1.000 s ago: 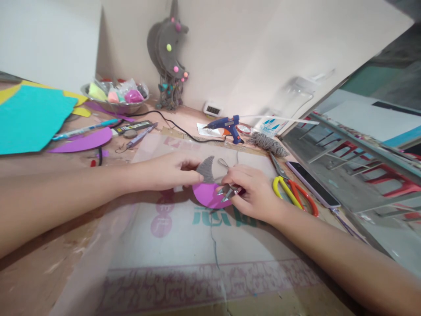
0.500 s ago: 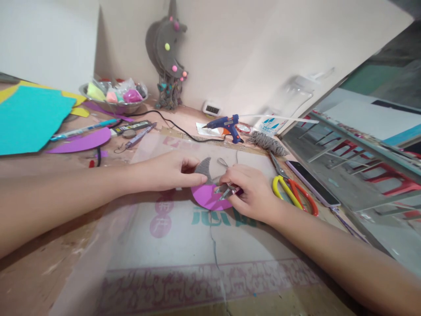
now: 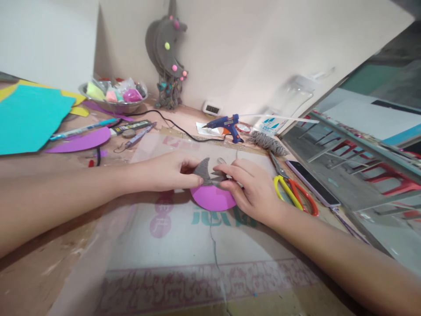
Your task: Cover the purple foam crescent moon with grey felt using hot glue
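Note:
A purple card piece (image 3: pixel 213 198) with a curved lower edge lies on the printed sheet between my hands. Its upper left part is a pointed horn wrapped in grey yarn (image 3: pixel 203 167). My left hand (image 3: pixel 173 172) pinches this wrapped horn between thumb and fingers. At the card's upper right edge, the thumb and fingers of my right hand (image 3: pixel 251 184) close around a small dark grey piece (image 3: pixel 217 176), mostly hidden by the fingertips. A thin loop of grey yarn (image 3: pixel 222 161) lies just behind it.
A blue glue gun (image 3: pixel 226 125) stands behind my hands, beside a grey yarn bundle (image 3: pixel 268 142). Scissors (image 3: pixel 294 193) and a phone (image 3: pixel 312 182) lie at right. Coloured sheets (image 3: pixel 33 118), pens and a metal bowl (image 3: pixel 115 105) are at left. A grey moon ornament (image 3: pixel 164 48) hangs behind.
My right hand has shifted slightly and its fingers have straightened from a curl over the card to a pinch at its upper right edge. More purple card shows. My left hand stays nearly still.

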Motion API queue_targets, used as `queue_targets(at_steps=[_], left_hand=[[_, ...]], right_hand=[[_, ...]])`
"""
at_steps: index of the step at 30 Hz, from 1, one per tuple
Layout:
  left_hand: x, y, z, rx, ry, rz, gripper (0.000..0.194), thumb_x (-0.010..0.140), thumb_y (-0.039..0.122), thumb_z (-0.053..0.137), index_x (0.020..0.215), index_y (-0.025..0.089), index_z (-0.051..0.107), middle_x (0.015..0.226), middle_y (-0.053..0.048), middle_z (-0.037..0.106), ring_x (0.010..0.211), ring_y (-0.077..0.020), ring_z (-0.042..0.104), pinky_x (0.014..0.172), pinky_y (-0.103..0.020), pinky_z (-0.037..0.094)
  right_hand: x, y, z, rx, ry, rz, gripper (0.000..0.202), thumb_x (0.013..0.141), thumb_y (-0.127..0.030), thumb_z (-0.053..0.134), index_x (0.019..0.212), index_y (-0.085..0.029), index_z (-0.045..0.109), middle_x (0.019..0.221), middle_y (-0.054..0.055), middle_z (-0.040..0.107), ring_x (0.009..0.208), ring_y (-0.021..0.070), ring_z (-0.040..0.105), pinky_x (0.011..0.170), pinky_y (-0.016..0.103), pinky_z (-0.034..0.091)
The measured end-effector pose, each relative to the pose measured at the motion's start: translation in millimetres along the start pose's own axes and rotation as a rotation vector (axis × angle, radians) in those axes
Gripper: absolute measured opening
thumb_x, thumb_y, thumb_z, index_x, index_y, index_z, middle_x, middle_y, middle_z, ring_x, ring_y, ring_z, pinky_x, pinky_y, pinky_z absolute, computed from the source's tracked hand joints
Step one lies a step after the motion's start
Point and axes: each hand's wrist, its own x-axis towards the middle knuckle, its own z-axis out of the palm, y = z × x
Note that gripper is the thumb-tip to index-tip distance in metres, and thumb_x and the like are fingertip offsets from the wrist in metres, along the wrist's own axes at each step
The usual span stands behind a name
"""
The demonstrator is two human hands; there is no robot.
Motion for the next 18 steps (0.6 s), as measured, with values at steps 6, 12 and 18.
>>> queue_targets(at_steps=[6,12,18], left_hand=[[0.6,-1.6,-0.4,-0.049,-0.027,0.010,0.018,0.077,0.020,0.048,0.088,0.016,0.061,0.084,0.002,0.061,0.078,-0.0124,0.056,0.068,-0.021,0.042],[-0.2,-0.5,0.2,-0.039,-0.006,0.000,0.018,0.079,0.024,0.049,0.089,0.016,0.062,0.083,0.002,0.061,0.076,-0.0118,0.054,0.067,-0.021,0.042],[-1.3,4.1,-0.4,-0.044,-0.028,-0.017,0.012,0.076,0.022,0.052,0.083,0.016,0.060,0.077,0.003,0.058,0.069,-0.0096,0.052,0.060,-0.019,0.040]], right_hand=[[0.6,2.2,-1.3,-0.032,0.012,-0.067,0.024,0.091,-0.027,0.048,0.103,-0.011,0.062,0.077,0.006,0.059,0.067,0.0152,0.049,0.061,0.028,0.038],[-0.2,2.2,-2.2,-0.101,-0.011,-0.078,0.024,0.091,-0.029,0.048,0.100,-0.012,0.063,0.077,0.006,0.059,0.067,0.0157,0.048,0.061,0.029,0.036],[0.0,1.9,-2.1,-0.127,-0.032,-0.059,0.026,0.091,-0.030,0.046,0.100,-0.013,0.063,0.078,0.007,0.060,0.067,0.0160,0.049,0.061,0.029,0.036]])
